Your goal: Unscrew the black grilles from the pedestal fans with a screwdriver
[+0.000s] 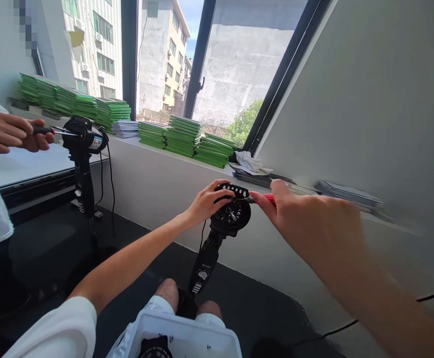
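A black electric fan's motor head, without blades, stands on its post in front of me, with a slotted black rim along its top. My left hand grips the upper left of this rim, its fingertips reaching over the front near the screwdriver's tip. In my right hand is a screwdriver with a red handle, its shank pointing left at the rim's upper right. Whether the tip sits on a screw is too small to tell. Lower on the post is a control panel with a round knob.
A white plastic tray on my lap holds a black part and small dark bits. At left, another person's hand works a screwdriver on a second fan. Green-edged stacks line the windowsill, with a white cloth.
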Demonstrator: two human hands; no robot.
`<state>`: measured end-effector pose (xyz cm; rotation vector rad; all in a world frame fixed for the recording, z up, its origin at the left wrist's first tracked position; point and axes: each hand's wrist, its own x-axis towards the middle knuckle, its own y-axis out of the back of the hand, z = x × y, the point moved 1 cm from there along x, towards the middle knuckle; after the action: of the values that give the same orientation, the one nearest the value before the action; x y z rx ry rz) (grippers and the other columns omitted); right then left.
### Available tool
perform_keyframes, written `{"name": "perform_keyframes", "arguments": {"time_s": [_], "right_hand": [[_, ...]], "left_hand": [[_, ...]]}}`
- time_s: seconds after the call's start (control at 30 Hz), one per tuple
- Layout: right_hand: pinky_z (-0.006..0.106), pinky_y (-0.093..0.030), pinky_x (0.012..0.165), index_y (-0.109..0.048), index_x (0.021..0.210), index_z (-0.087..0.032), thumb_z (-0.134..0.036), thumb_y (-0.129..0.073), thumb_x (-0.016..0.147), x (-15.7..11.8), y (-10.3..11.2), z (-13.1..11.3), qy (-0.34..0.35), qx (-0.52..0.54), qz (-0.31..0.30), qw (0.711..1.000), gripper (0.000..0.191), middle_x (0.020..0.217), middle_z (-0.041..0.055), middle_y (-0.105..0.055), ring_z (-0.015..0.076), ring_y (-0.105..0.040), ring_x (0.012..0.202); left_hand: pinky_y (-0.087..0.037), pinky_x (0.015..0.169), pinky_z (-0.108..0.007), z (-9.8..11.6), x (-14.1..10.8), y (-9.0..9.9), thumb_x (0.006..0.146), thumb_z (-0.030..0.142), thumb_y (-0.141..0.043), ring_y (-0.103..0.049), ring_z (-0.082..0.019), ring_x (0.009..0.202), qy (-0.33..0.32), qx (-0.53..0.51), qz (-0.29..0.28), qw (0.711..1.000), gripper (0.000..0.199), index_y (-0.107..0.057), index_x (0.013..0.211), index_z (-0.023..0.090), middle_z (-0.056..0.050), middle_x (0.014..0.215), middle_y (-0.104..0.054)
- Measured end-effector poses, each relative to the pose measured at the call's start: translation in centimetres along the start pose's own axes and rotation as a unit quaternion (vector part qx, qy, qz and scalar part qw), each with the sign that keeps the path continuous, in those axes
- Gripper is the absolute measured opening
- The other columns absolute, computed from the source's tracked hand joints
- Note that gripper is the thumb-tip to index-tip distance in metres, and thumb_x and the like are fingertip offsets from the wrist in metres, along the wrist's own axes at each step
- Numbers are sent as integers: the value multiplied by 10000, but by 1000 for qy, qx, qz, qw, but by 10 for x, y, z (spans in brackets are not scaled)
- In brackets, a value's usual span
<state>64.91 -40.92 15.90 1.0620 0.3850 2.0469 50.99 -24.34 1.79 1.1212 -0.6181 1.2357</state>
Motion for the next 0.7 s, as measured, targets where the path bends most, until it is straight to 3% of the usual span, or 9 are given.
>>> {"name": "perform_keyframes", "arguments": {"time_s": [0.07,0.17,0.23,0.37,0.43,0.6,0.7], "right_hand": [[270,-194,486,-577,913,-194,-550,-323,1055,0,-3,4,2,40,-9,999,460,517,43,-577,216,-573,475],[241,-247,495,-545,1095,-204,-428,-412,1033,-4,-12,6,91,165,-7,982,267,707,24,-699,172,-596,522],[240,-237,499,-549,1102,-206,-354,-384,1044,-7,-13,3,126,169,1,977,229,715,22,-696,159,-588,525],[277,-153,501,-603,915,-188,-474,-292,1074,-9,0,-8,33,18,-12,999,452,449,26,-484,197,-515,443],[275,-148,498,-590,849,-192,-507,-260,1069,-8,2,-12,2,5,-18,1000,506,430,28,-452,200,-506,437],[220,-205,480,-541,1112,-191,-421,-359,1031,-9,-11,-9,106,174,14,979,304,591,-5,-606,138,-497,443],[237,-158,466,-576,984,-191,-478,-318,1059,-7,-9,-6,67,96,40,992,392,482,-10,-512,145,-431,392]], "left_hand": [[-511,1105,-380,-3,-1,2,1027,322,-555,-619,-252,1297,0,-26,11,1000,222,-725,1151,253,-101,1441,-584],[-487,1140,-403,-7,-3,3,1020,343,-568,-589,-253,1349,13,-61,14,998,245,-694,1214,263,-92,1472,-583],[-474,1156,-397,-6,-5,1,1021,346,-564,-574,-246,1370,26,-78,18,996,273,-669,1258,263,-86,1487,-579],[-461,1167,-384,-3,-9,-8,1040,347,-518,-564,-241,1379,45,-84,42,995,269,-679,1235,255,-79,1503,-566],[-459,1170,-392,-2,-10,-10,1047,352,-496,-556,-248,1387,48,-82,52,994,274,-690,1211,249,-82,1515,-555],[-482,1143,-394,-3,-11,-10,1047,362,-504,-586,-249,1355,48,-72,49,995,278,-694,1207,236,-100,1517,-558],[-516,1095,-370,-4,-11,-10,1046,339,-514,-640,-231,1273,43,-71,44,996,265,-701,1196,227,-110,1521,-555]]}}
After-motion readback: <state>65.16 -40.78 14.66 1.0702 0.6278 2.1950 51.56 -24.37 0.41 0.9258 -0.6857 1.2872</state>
